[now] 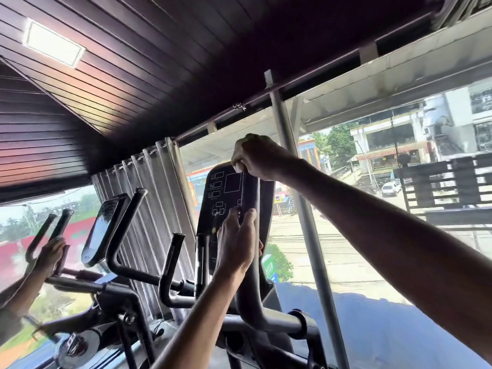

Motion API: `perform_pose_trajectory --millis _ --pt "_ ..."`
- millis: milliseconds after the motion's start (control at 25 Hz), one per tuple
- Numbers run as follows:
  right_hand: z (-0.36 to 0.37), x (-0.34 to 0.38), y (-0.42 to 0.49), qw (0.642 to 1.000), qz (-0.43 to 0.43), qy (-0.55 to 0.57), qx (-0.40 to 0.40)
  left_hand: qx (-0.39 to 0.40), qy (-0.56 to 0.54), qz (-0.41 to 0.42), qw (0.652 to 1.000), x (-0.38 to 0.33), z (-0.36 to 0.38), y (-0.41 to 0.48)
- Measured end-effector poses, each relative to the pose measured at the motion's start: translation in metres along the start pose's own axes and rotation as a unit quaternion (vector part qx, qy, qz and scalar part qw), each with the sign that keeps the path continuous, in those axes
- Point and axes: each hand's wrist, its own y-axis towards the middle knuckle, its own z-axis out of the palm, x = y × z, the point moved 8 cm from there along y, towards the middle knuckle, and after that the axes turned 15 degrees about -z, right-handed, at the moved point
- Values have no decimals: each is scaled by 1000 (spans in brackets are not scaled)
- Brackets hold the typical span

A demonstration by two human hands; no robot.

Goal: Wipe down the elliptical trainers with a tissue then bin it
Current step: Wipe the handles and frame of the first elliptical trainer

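Big windows [372, 235] are running along the wall under a dark striped ceiling [186, 62], with one grey curtain [149, 209] hanging between them. Two elliptical trainers are standing by the glass: the left trainer [99, 233] left of the curtain and the middle trainer [226, 187] just right of it. Both are looking black, with dark screens and bent bars. Two hands are holding one handle [250, 190] on the middle trainer. The left hand [235, 243] is reaching up, wrapping it low down. The right hand [257, 157] is curling over its top. Whether a tissue is under those fingers, I cannot tell.
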Motion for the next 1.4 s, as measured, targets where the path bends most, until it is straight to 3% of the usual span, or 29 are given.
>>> perform_pose_trajectory --millis 120,200,240,320,440,480,520,600,640,680,760,800,880,960,1120,1200,1320,1400 --pt "-5 5 -64 968 9 -1 -251 2 -13 1 1000 -2 1 0" --pt "7 0 -93 923 109 87 -359 1 -13 -2 1000 -3 3 2" --pt "22 -10 -98 888 202 154 -384 2 -14 -6 1000 -2 3 2" --pt "50 -25 -102 778 372 298 -410 8 -25 -14 1000 1 4 2" --pt "98 -32 -86 502 441 618 -415 13 -34 -15 999 2 3 2" --pt "102 -29 -81 454 426 677 -392 16 -35 -14 999 2 3 2" --pt "103 -28 -78 443 408 707 -371 17 -38 -14 999 2 2 2" --pt "97 -29 -85 476 381 708 -355 21 -52 -17 998 4 1 1" --pt "89 -30 -92 517 384 673 -363 22 -60 -18 998 4 0 1" --pt "76 -30 -101 600 392 594 -365 26 -67 -20 997 4 0 1" --pt "30 -18 -104 822 340 292 -352 39 -79 -30 996 5 1 2" --pt "6 3 -93 894 243 157 -342 48 -91 -40 994 7 0 2" --pt "-9 38 -71 959 73 22 -274 75 -113 -75 988 15 -3 -2" --pt "-6 46 -57 983 29 -6 -181 117 -130 -116 978 26 -5 -10" --pt "6 52 -36 997 19 -69 -39 181 -178 -160 954 39 -6 -26" --pt "15 61 -24 995 4 -81 49 207 -200 -174 942 44 -8 -32" --pt "10 67 -11 982 33 -145 116 237 -201 -175 934 51 -10 -36" --pt "21 81 -11 968 -2 -187 168 248 -213 -184 927 58 -11 -35"
